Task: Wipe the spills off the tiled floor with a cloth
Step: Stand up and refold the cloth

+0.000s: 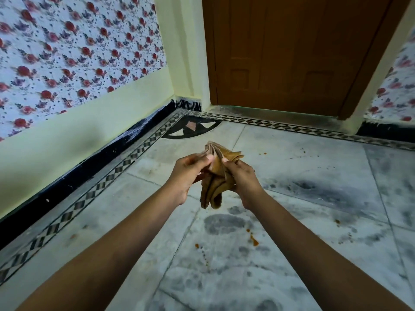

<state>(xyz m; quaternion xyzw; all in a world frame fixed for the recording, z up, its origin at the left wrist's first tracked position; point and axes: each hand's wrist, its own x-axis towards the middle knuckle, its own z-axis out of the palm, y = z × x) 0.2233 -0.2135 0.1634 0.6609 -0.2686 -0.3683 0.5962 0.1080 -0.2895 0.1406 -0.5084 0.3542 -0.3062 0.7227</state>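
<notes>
Nearest the camera, the marble-patterned tiled floor (224,277) carried orange-brown spills (254,240): one blotch and a few drops on the near side of the cloth, below the right forearm, and a small spot (197,245) just left of them. Above these, held off the floor between both outstretched arms, hung the brown cloth (215,176), bunched and pleated. The left hand (187,173) pinched its upper folds, thumb pressed against the fabric; the right hand (241,178) had its fingers curled round the cloth's other side, gripping it. The cloth touched no tile, so wiping looked not yet begun; the step in hand seemed to be gathering or folding the cloth into a pad. The next move would likely call for lowering it onto the near blotch and pressing flat. Beyond the cloth, more orange specks (264,153) lay scattered to its right, then the checkered border strip (292,127), and farthest the wooden door (292,52).
</notes>
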